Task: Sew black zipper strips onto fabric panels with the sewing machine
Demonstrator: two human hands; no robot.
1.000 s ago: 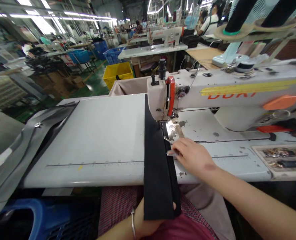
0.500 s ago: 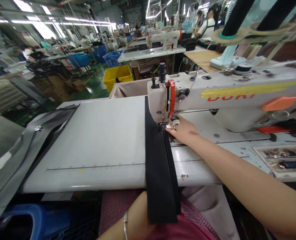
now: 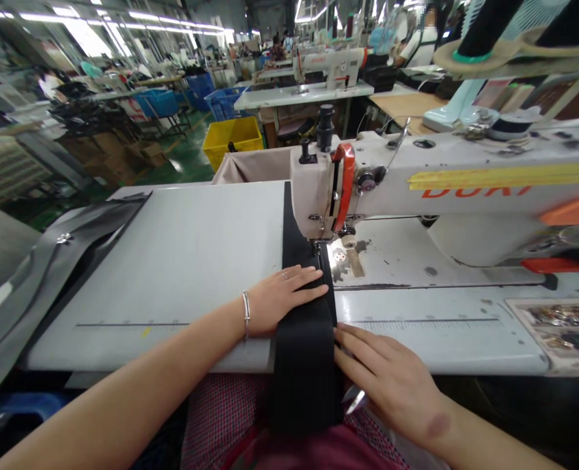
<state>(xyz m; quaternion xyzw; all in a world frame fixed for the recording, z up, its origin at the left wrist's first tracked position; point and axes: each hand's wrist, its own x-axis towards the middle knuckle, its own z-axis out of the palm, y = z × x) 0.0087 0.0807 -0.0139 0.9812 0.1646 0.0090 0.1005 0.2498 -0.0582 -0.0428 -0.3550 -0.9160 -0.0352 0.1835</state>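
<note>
A long black fabric strip (image 3: 305, 346) runs from under the sewing machine's needle area (image 3: 321, 247) over the table's front edge to my lap. My left hand (image 3: 279, 299), wearing a bracelet and a ring, lies flat on the strip just in front of the presser foot, fingers stretched out. At the table's front edge, my right hand (image 3: 387, 369) has its fingers together on the strip's right edge, the thumb hidden. A shiny metal piece (image 3: 355, 399) shows below the right palm; its kind is unclear.
Grey fabric pieces (image 3: 54, 274) hang over the table's left end. A parts tray (image 3: 563, 326) is set in at the right. Behind the white table (image 3: 201, 254) are a yellow bin (image 3: 233, 140) and another sewing machine (image 3: 331, 65). A person (image 3: 419, 42) sits at the back right.
My right hand has come from beside the presser foot to the strip's edge at the table front. My left hand has risen from my lap onto the strip.
</note>
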